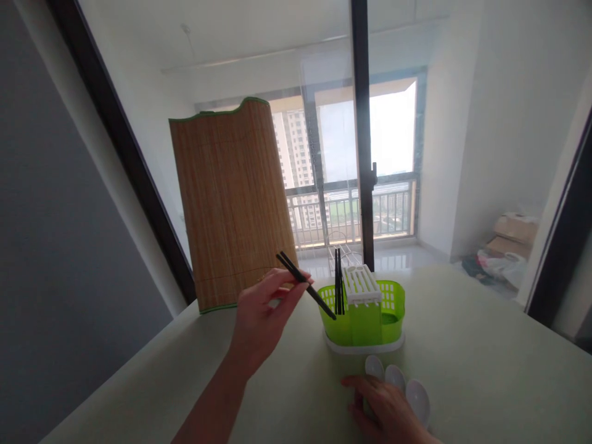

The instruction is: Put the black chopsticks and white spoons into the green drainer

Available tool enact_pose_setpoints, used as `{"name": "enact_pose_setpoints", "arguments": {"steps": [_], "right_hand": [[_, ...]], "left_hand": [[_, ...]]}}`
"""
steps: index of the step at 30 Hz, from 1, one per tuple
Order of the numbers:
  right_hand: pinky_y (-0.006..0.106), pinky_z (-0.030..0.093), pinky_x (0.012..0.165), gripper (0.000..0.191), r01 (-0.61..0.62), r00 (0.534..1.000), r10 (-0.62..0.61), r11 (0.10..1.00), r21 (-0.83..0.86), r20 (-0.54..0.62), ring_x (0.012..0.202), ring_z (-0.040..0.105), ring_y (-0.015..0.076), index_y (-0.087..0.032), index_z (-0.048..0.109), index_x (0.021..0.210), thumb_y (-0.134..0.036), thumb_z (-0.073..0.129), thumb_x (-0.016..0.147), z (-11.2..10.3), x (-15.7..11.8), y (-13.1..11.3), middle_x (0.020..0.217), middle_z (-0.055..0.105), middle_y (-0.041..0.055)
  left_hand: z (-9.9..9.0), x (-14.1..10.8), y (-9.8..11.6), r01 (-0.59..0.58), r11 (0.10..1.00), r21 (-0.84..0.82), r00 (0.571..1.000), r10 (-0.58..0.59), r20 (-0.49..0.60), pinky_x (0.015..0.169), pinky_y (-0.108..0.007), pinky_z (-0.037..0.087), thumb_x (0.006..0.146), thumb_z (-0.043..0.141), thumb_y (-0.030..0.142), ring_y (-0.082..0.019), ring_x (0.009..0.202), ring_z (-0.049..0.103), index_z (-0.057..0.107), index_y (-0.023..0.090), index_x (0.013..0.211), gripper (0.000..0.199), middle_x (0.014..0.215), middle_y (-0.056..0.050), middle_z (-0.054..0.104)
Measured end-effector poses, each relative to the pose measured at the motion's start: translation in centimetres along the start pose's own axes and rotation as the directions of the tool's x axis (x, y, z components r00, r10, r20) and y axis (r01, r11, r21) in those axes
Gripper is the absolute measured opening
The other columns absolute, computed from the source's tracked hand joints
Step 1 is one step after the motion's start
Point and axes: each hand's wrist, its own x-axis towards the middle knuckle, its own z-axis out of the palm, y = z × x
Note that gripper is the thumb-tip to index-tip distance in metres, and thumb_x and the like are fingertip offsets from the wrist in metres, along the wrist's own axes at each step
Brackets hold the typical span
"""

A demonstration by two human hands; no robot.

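Observation:
My left hand (266, 314) pinches a pair of black chopsticks (319, 300), tilted so that their lower ends reach over the left rim of a green utensil basket (365, 327). More black chopsticks (339, 283) stand upright in that basket's left compartment. A white slotted piece (362, 285) sits on its middle part. My right hand (386, 407) is low over the table beside several white spoons (418, 401), its fingers bent and apart. The spoon handles are hidden behind this hand, and I see nothing held between its fingers.
The pale table (490, 345) carries the basket and spoons. A rolled bamboo mat (231, 203) stands upright at the back left. Behind the table is a dark-framed glass door (363, 135). Boxes and bags (506, 246) lie on the floor beyond, at right.

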Motion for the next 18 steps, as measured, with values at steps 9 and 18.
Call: {"name": "enact_pose_setpoints", "arguments": {"steps": [9,18], "right_hand": [[0.029,0.046,0.069,0.036,0.175,0.984,-0.179,0.979,-0.104,-0.025,0.079,0.065,0.0216,-0.021,0.059,0.108,-0.011,0.051,0.074,0.3,0.0,0.3,0.089,0.070,0.0055],[0.027,0.044,0.060,0.038,0.214,0.976,-0.218,0.955,-0.204,0.004,0.074,0.066,0.0223,-0.022,0.061,0.104,-0.010,0.054,0.069,1.3,0.1,0.9,0.084,0.071,0.0040]], "left_hand": [[7.4,7.6,-9.4,0.148,0.972,0.182,0.979,-0.170,0.115,0.066,-0.027,0.054,0.081,0.061,0.025,-0.017,0.078,0.068,0.072,0.017,0.092,0.018,0.085,-0.005,0.074],[11.9,7.7,-13.6,0.234,0.928,0.289,0.926,-0.303,0.224,0.069,-0.031,0.053,0.082,0.061,0.025,-0.018,0.077,0.068,0.072,0.016,0.095,0.020,0.086,-0.006,0.074]]}}
